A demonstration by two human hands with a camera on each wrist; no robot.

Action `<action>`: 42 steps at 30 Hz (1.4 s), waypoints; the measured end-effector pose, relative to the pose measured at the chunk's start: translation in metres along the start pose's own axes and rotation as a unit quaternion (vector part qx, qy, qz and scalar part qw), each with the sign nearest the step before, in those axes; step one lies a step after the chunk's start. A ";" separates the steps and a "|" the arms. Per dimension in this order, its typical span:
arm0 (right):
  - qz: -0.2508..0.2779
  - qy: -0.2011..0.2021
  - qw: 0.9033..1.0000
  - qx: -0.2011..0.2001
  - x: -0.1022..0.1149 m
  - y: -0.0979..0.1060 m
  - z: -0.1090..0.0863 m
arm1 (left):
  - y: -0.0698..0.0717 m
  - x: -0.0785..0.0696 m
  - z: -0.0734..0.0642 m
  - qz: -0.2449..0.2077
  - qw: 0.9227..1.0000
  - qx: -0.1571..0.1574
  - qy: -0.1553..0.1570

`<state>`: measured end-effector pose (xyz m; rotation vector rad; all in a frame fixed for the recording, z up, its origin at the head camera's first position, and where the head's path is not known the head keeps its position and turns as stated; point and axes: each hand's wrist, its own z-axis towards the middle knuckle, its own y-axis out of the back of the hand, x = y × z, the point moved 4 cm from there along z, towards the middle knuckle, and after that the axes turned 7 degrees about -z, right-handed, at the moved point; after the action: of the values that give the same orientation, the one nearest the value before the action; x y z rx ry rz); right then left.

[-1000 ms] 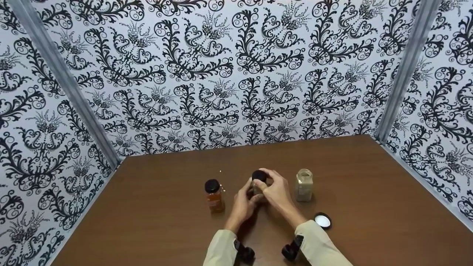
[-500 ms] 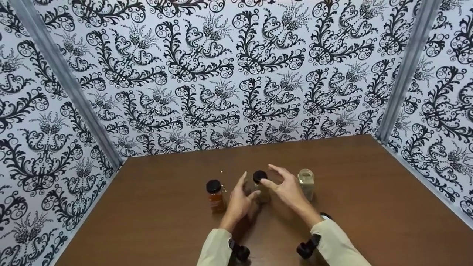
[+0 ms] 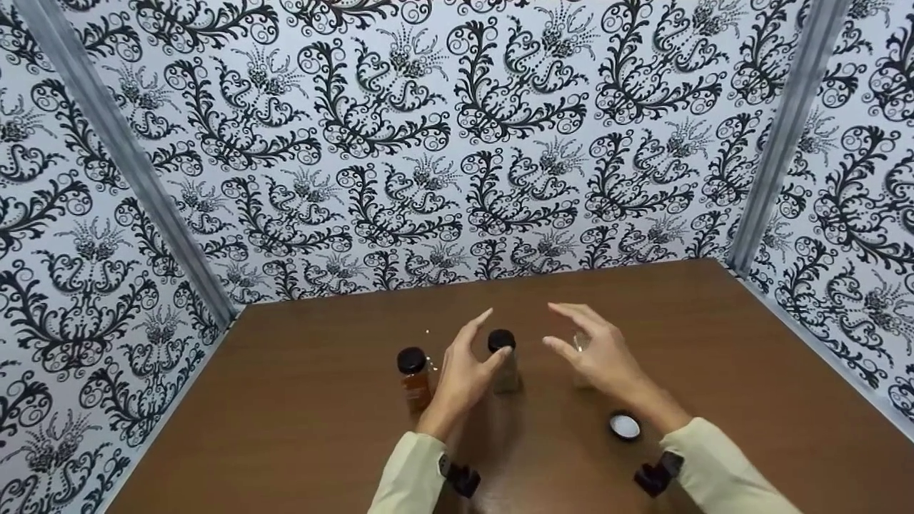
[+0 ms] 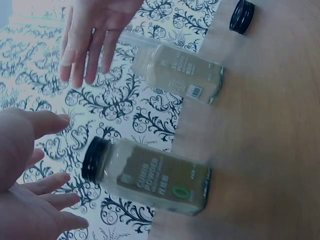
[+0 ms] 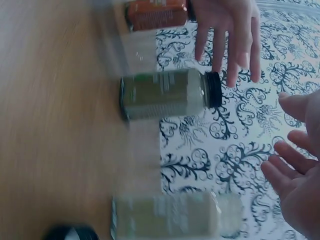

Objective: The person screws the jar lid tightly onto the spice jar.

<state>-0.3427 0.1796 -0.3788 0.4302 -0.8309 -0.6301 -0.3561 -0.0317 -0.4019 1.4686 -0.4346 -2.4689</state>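
While a black-capped jar labelled cumin powder stands upright between them on a brown table, a person's left hand and right hand hold nothing, fingers apart. An uncapped jar stands beside the right hand, near an upturned lid; an orange-filled jar stands at left.

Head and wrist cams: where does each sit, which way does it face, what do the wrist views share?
Head: worn on the head, facing forward and down at the table and patterned wall; left hand, right hand and sleeves show.
Left wrist: on that wrist, facing past the left hand to the cumin jar, image turned sideways; both hands show.
Right wrist: on that wrist, facing past the right hand to the same jar, also sideways; both hands show.
Wrist views share: cumin jar, uncapped jar and loose lid.
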 end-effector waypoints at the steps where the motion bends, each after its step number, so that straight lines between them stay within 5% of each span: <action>1: -0.015 0.016 1.000 -0.009 0.000 0.005 0.000 | -0.001 -0.002 0.001 0.002 1.000 0.003 -0.004; 6: -0.060 0.058 0.996 -0.034 -0.007 0.026 -0.004 | -0.009 -0.011 0.003 0.007 1.000 0.009 -0.023; 18: -0.080 0.005 0.997 -0.002 -0.038 0.055 -0.024 | -0.053 -0.027 0.000 -0.015 0.999 0.028 -0.009; 28: -0.099 -0.062 0.991 0.062 -0.061 0.059 -0.037 | -0.092 -0.006 0.000 -0.048 0.996 0.065 0.039; 35: -0.118 -0.059 0.988 0.080 -0.070 0.050 -0.048 | -0.115 0.008 0.001 -0.082 0.990 0.091 0.075; 42: -0.145 -0.044 0.981 0.124 -0.074 0.036 -0.059 | -0.131 0.015 0.005 -0.051 0.989 0.093 0.104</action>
<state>-0.3218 0.2619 -0.4336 0.7629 -0.9447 -0.8232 -0.3741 0.0856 -0.4607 1.8437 -0.5724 -2.3701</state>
